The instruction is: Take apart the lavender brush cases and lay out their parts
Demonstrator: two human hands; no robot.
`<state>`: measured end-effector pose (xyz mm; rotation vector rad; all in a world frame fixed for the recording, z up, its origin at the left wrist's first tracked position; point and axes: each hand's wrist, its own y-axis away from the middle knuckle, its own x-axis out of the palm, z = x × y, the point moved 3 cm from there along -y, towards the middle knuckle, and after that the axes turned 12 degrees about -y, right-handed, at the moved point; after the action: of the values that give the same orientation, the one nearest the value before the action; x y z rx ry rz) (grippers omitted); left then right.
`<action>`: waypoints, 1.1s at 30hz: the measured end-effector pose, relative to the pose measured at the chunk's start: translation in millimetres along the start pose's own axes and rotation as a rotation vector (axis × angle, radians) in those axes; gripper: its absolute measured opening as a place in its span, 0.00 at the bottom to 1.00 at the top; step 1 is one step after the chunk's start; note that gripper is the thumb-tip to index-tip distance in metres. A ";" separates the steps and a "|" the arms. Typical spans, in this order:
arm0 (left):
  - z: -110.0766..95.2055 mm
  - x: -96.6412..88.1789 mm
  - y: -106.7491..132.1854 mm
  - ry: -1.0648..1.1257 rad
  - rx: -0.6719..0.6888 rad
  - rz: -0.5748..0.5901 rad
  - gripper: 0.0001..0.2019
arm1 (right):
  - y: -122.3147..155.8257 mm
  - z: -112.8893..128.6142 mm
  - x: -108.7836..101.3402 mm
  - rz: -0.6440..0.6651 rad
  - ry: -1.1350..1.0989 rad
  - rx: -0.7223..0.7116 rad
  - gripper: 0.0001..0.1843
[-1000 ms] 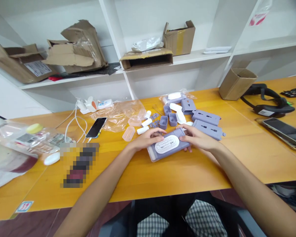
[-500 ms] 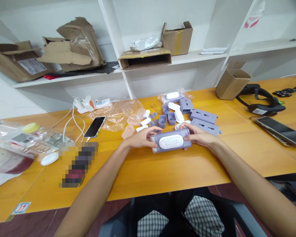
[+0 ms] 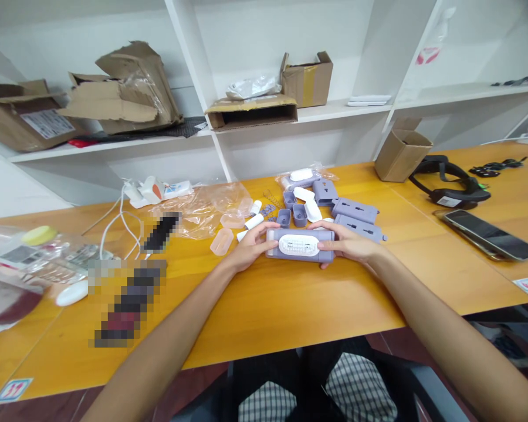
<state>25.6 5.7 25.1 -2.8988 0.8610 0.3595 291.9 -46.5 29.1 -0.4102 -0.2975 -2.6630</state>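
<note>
Head view: the left hand (image 3: 249,249) and right hand (image 3: 347,243) grip opposite ends of a lavender plastic case (image 3: 323,245), its white oval insert (image 3: 295,245) facing up, with loose lavender cups (image 3: 293,214) just beyond on the desk (image 3: 290,310).

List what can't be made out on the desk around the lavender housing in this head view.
Head view:
Underside of the lavender plastic housing: hidden by the housing itself; its ends are partly covered by the left hand and right hand.
Pixelated object: blurred.
Pixelated dark item: blurred.
Small lilac pieces: too small to identify.
</note>
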 end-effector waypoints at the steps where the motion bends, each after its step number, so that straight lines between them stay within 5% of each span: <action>1: -1.8 -0.4 0.5 -0.042 0.026 0.006 0.25 | -0.3 0.4 0.6 -0.008 -0.006 0.001 0.29; 4: -8.5 0.8 2.8 -0.197 0.137 0.051 0.24 | -1.5 1.6 1.7 -0.030 -0.025 -0.022 0.25; 8: -16.0 5.1 5.8 -0.429 0.284 0.072 0.36 | -2.2 2.1 1.6 -0.033 -0.021 -0.033 0.22; 17: -14.1 8.8 6.4 -0.577 0.238 0.004 0.40 | -6.2 0.8 -1.6 -0.125 0.037 -0.071 0.26; 22: -14.0 10.5 6.4 -0.622 0.250 -0.003 0.40 | -5.2 3.0 -1.9 -0.051 0.037 -0.079 0.24; 33: -14.7 17.9 13.8 -0.756 0.295 -0.051 0.39 | -3.6 1.3 -2.2 -0.023 0.214 -0.106 0.50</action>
<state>35.5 -17.6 34.6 -2.2177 0.6285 1.1117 292.5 -42.1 29.0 -0.1513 -0.0970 -2.7231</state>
